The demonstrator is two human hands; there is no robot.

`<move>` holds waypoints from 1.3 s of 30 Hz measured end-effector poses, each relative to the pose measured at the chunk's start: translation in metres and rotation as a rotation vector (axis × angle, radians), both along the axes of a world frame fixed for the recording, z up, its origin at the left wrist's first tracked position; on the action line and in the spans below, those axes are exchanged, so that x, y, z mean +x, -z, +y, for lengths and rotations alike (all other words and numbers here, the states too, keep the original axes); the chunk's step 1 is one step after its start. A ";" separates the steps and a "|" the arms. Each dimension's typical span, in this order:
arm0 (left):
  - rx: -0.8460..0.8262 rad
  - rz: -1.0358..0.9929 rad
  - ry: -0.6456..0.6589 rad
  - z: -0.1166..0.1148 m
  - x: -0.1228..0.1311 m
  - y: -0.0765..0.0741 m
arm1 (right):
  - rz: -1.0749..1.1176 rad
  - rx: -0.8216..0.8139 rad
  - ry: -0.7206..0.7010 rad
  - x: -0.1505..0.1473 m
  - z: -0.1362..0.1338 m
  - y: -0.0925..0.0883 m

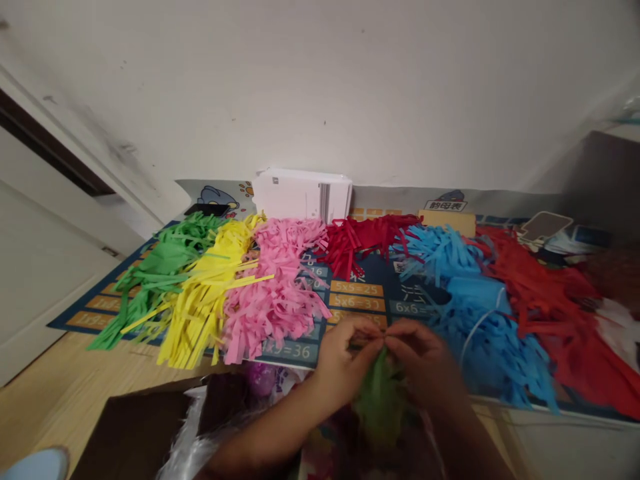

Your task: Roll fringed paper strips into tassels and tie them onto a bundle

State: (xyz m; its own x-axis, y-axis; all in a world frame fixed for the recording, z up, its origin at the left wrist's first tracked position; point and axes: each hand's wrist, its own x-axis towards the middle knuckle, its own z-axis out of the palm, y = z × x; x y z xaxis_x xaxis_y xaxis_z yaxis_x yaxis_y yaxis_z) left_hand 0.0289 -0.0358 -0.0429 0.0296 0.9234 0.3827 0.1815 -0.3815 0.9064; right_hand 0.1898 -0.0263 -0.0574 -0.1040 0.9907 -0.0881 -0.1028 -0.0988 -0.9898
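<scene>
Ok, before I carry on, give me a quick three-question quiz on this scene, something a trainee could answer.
1. True or false: the left hand and right hand meet at the top of the held green fringe, which hangs below the fingertips.
2. Which colour lies directly to the right of the yellow fringe on the mat? A) green B) pink C) dark red
3. Fill the blank: just to the right of the blue fringe lies the ____ fringe.

Key:
1. True.
2. B, the pink fringe.
3. Red, the red fringe.
</scene>
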 end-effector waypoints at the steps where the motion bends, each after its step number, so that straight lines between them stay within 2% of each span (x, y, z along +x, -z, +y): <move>1: 0.016 0.009 -0.001 0.000 0.000 0.001 | -0.010 0.016 0.016 -0.001 0.000 0.000; 5: 0.118 0.034 0.043 0.006 -0.002 0.006 | -0.068 0.142 0.129 -0.005 0.003 -0.002; 11: 0.004 -0.011 0.011 0.019 -0.003 0.019 | -0.127 0.281 0.166 -0.014 0.016 -0.011; 17: 0.019 -0.042 0.072 0.031 -0.004 0.027 | -0.231 0.428 0.204 -0.024 0.019 -0.019; 20: -0.094 -0.150 0.093 0.034 -0.008 0.027 | -0.424 0.414 0.188 -0.005 0.035 -0.022; 22: -0.206 -0.261 0.127 0.036 -0.012 0.025 | -0.712 0.327 0.194 0.021 0.062 -0.020; 23: -0.262 -0.323 0.158 0.037 -0.013 0.024 | -0.932 0.287 0.195 0.037 0.079 -0.019; 24: -0.312 -0.390 0.195 0.038 -0.014 0.023 | -1.199 0.264 0.123 0.052 0.096 -0.016; 25: -0.362 -0.461 0.231 0.038 -0.014 0.022 | -1.295 0.248 0.086 0.066 0.114 -0.013; 27: -0.473 -0.598 0.285 0.039 -0.014 0.021 | -1.422 0.226 0.023 0.085 0.144 -0.005; 29: -0.592 -0.719 0.300 0.040 -0.012 0.020 | -1.504 0.215 -0.045 0.093 0.162 0.003; 35: -0.845 -0.821 0.254 0.045 -0.009 0.018 | -1.695 0.115 -0.239 0.092 0.178 0.016; 39: -0.859 -0.811 0.209 0.046 -0.007 0.019 | -1.737 0.067 -0.294 0.093 0.184 0.017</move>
State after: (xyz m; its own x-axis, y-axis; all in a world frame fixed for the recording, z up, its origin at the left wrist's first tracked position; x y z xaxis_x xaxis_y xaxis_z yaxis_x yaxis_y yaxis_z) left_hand 0.0220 0.0106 -0.0618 0.2447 0.8921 -0.3798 -0.5530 0.4501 0.7011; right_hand 0.2825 0.1578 -0.0746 -0.1021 0.9643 -0.2445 0.9898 0.1230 0.0721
